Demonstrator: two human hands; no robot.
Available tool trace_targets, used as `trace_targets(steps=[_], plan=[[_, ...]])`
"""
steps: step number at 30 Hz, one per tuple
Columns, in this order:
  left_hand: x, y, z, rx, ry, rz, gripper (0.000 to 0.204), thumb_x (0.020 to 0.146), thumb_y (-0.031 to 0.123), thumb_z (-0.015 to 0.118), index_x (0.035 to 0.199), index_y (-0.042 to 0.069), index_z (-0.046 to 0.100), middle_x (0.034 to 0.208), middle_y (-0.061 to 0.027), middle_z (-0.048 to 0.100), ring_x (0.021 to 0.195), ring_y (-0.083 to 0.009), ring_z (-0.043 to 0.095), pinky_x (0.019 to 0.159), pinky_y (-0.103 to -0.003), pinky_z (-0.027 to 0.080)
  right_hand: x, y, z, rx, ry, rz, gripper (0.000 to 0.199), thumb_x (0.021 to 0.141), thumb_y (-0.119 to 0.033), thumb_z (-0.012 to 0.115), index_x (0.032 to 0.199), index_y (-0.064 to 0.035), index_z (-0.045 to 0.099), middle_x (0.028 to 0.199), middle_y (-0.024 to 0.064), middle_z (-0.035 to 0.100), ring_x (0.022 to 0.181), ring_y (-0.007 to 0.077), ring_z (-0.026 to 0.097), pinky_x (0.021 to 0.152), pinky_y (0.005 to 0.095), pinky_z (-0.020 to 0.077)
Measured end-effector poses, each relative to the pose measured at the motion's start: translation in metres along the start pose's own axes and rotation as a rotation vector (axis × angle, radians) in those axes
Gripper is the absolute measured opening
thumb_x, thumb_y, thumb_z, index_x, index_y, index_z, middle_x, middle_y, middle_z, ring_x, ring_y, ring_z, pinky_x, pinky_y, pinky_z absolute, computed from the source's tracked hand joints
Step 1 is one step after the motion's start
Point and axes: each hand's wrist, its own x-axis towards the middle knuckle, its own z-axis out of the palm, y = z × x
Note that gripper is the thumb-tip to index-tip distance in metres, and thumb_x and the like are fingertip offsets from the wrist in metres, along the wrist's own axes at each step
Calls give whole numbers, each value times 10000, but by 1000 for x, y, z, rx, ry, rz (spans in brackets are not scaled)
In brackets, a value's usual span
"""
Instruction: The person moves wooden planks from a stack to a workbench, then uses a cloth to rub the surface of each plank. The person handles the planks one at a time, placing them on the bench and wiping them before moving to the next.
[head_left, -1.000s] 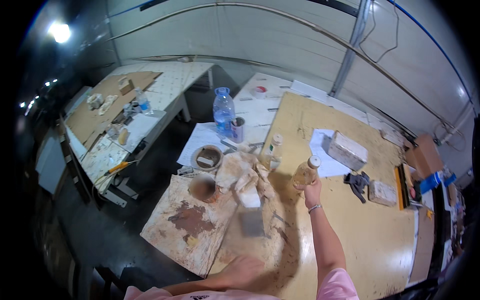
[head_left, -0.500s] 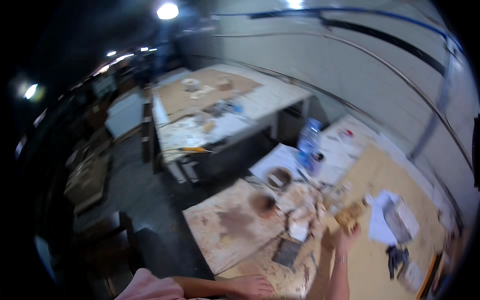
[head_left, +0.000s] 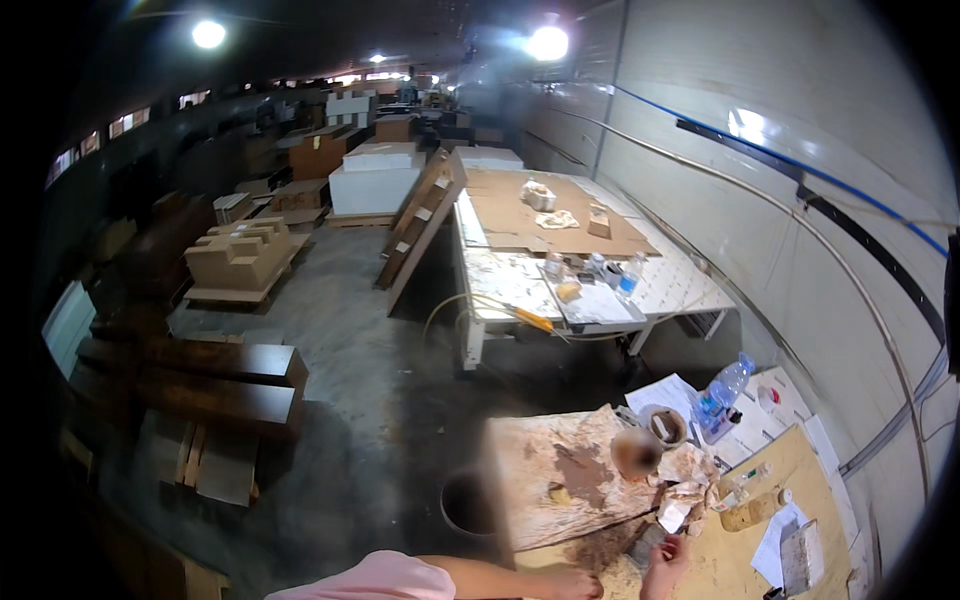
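At the lower edge, my left hand point(head_left: 574, 585) rests at the front of the bench with its fingers curled in; what they may hold is hidden. To its right, my right hand point(head_left: 664, 567) is raised with bent fingers close together beside a dark grey flat block point(head_left: 640, 543). I cannot make out anything between those fingers. Just beyond lie a crumpled white paper or cloth point(head_left: 680, 507) and a stained board point(head_left: 540, 480). A brown round pot point(head_left: 636, 453), partly blurred, stands on the board's far right corner. A yellowish bottle point(head_left: 750, 512) lies right of the crumpled paper.
Behind the pot are a round tin point(head_left: 665, 427) and a clear blue-tinted plastic bottle point(head_left: 724, 388). Paper sheets and a pale block point(head_left: 801, 560) lie at the right. A white table point(head_left: 505, 285) stands farther off. Dark wooden beams point(head_left: 225, 385) lie on the floor leftward; a wall runs along the right.
The view has swung left and up, so the bench sits lower. My right hand has left the yellowish bottle for the grey block. My left hand's fingers, stretched out before, are now curled.
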Motion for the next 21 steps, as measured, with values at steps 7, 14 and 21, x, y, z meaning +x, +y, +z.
trace_targets(steps=[7, 14, 21], plan=[[-218, 17, -48, -379, 325, -573, 372, 863, 119, 465, 1212, 81, 591, 1105, -135, 660, 1048, -314, 611, 923, -404, 466, -148, -61, 154, 89, -491, 158, 288, 836, -76, 685, 1103, 9, 617, 934, 91, 640, 865, 180, 604, 776, 312, 505], [-662, -113, 36, 91, 313, -1421, 202, 777, 154, 576, 854, 35, 720, 875, -202, 689, 795, -376, 675, 700, -473, 538, -276, 48, 234, -566, -1159, 269, 322, 756, -231, 727, 974, 1, 676, 868, 118, 714, 840, 228, 690, 782, 317, 534], [-935, 10, 75, -286, 1278, -1917, 260, 830, 241, 589, 920, 20, 692, 923, -186, 686, 903, -360, 649, 803, -442, 500, -326, 91, 251, -1017, -1391, 688, 221, 820, -198, 657, 905, 5, 680, 852, 122, 690, 698, 185, 660, 615, 328, 524]])
